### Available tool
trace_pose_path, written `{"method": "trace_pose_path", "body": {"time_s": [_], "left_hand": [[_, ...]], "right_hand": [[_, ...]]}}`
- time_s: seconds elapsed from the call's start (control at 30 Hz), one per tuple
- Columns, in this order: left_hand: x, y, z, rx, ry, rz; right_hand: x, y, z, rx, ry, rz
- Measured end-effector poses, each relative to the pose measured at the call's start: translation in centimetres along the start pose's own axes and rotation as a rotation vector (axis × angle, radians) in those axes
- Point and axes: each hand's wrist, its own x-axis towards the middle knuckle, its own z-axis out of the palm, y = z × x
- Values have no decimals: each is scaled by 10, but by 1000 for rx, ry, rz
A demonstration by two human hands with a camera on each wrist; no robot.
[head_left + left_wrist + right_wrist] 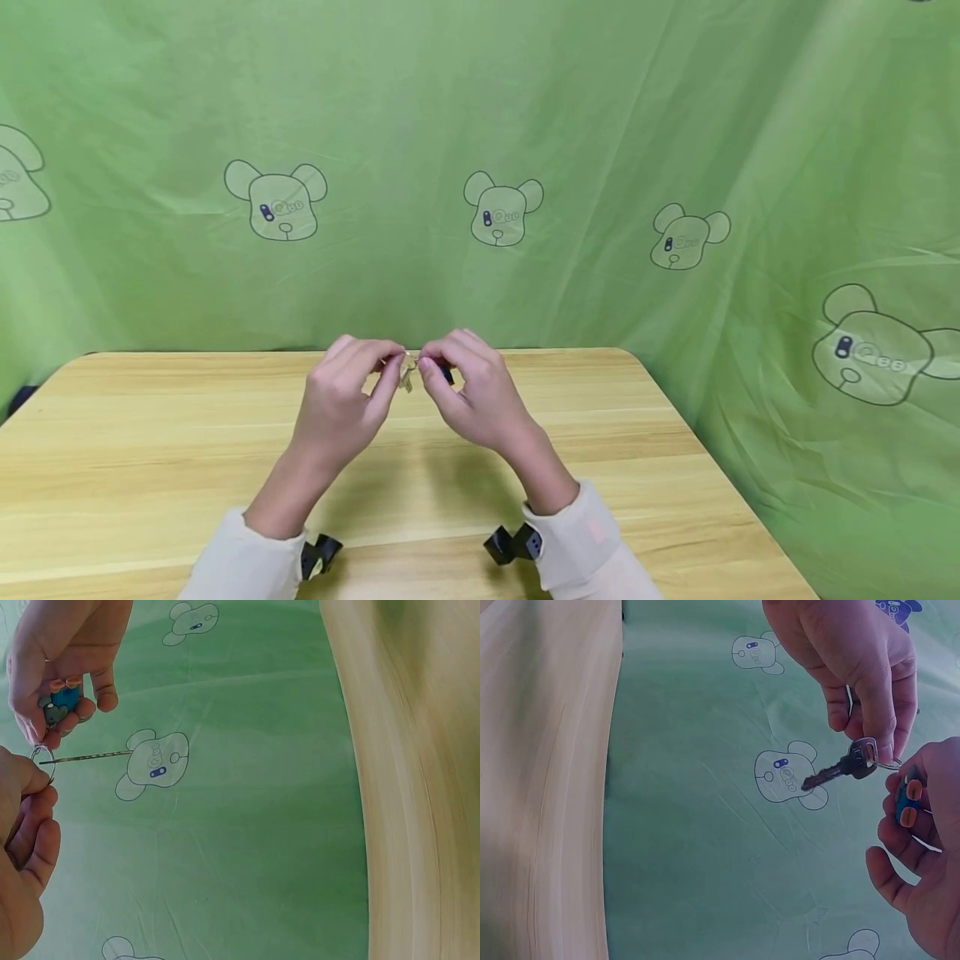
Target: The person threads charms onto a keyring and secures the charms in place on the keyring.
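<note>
Above the far part of the table, both hands meet around a small metal key ring point(43, 757). My left hand point(341, 396) pinches the ring between thumb and fingertips. From the ring hangs a single key point(840, 766), its toothed blade pointing down past the fingers; in the head view it shows as a small brassy shape. My right hand point(480, 392) grips a small keychain figure point(64, 697), blue with a grey head and orange feet, partly hidden by the curled fingers. Its thumb and index fingertips are right at the ring, facing the left fingertips.
A light wood-grain table point(187, 467) lies beneath both hands. Green cloth point(390, 100) printed with bear heads hangs behind it and along the right side. Black wrist cameras point(513, 544) sit at the pale sleeves point(577, 537).
</note>
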Motion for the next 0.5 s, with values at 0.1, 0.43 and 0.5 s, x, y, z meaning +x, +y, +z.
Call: {"method": "trace_pose_path", "body": {"time_s": [0.1,0.43,0.5], "left_hand": [[0,-1,0,-6,5,-11],[2,0,-1,-72,44,-72],[2,1,-1,-98,61,-90]], "right_hand": [[0,0,-1,-5,-10,-19],[2,0,-2,-2,-13,-58],[2,0,-1,4,-13,-61]]}}
